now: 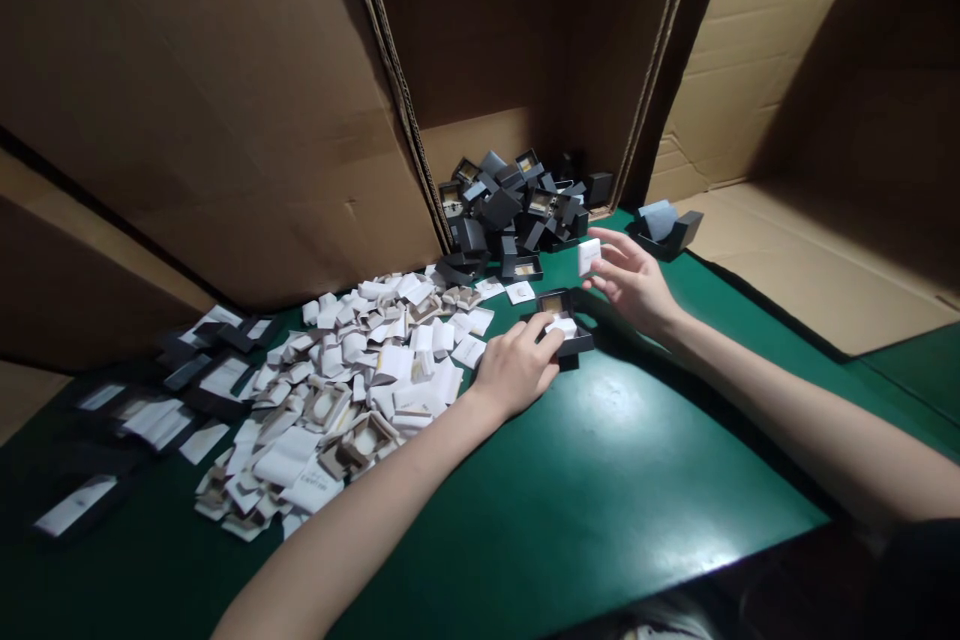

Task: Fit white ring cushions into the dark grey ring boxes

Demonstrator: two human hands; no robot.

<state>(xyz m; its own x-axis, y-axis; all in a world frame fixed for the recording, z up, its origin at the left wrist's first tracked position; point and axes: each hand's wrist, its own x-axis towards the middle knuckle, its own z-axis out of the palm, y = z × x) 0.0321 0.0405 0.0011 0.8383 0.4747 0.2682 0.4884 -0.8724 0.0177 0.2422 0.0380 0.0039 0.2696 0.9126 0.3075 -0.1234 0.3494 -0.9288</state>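
While the left hand [517, 365] rests its fingertips at an open black box [576, 344], the right hand [626, 275] grips a small white square piece [589, 258] between thumb and fingers, clear of the table surface. The black box stands just right of the frame's centre, lid raised, with a white insert [564, 327] seated inside; whether the left fingers grip this insert or only touch it cannot be determined. Both hands work above a green table [600, 460]. A heap of white paper packaging [352, 350] covers the area left of centre. A pile of black boxes [499, 210] occupies the upper centre, at the opening of a cardboard carton [285, 100]. Another open box [679, 232], also black, lies right of the right hand, containing a grey-blue pad [658, 219]. Further dark packaging [217, 375] with white panels lies at the left of the frame.
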